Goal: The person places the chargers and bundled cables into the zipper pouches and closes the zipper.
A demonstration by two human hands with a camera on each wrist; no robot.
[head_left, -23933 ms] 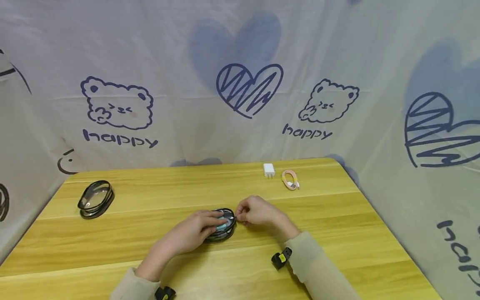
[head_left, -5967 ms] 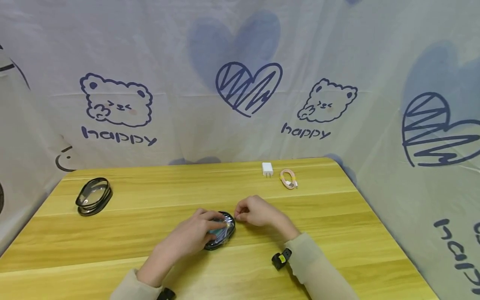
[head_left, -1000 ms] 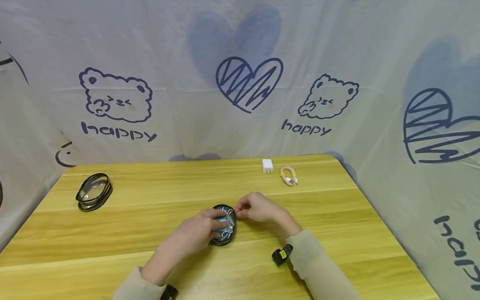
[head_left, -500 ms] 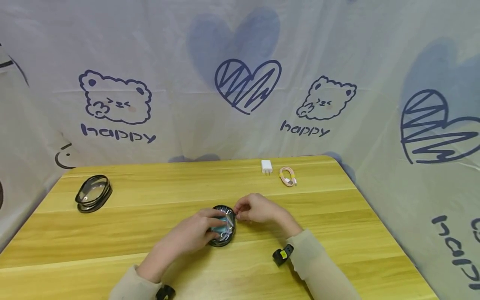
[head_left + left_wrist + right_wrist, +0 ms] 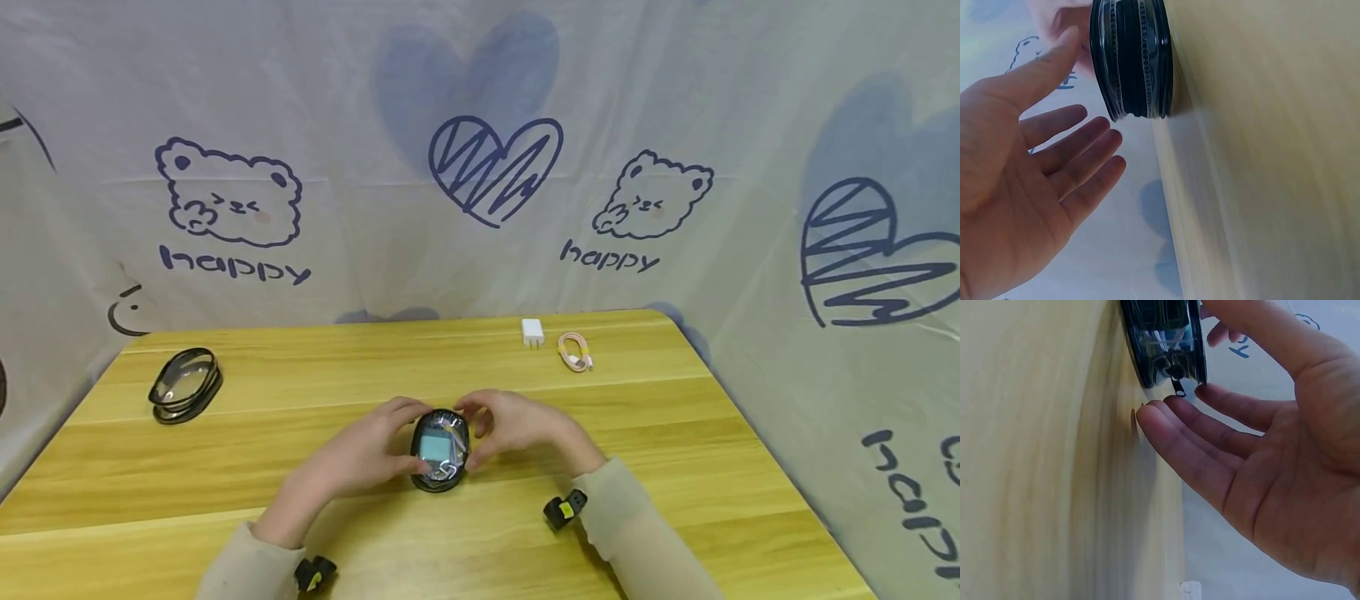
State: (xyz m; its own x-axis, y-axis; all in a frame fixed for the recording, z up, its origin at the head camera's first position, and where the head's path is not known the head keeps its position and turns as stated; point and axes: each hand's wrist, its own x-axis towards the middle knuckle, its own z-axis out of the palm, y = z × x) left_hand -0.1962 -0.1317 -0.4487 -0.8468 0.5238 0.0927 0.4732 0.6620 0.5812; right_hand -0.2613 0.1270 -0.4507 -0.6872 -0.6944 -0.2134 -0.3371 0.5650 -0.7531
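Observation:
An oval clear zip pouch [image 5: 441,450] with black trim lies on the table between both hands, a pale blue item [image 5: 435,445] showing through its top. My left hand [image 5: 367,446] is at its left side, thumb by the lower left rim and fingers by the upper left. In the left wrist view these fingers [image 5: 1082,165] are spread and relaxed, beside the pouch's zipper edge. On the other side my right hand [image 5: 517,425] has its fingers loosely bent and parted around the right rim. A small zipper pull [image 5: 1179,387] hangs near the right fingertips.
A second clear pouch with black trim [image 5: 187,385] stands at the far left of the wooden table [image 5: 315,375]. Toward the back right lie a white plug adapter [image 5: 532,332] and a coiled pink cable [image 5: 574,352]. A printed cloth [image 5: 360,208] hangs behind the table.
My left hand has lifted off the pouch's top to its left side. The right hand has let go of its pinch at the right edge and spread its fingers.

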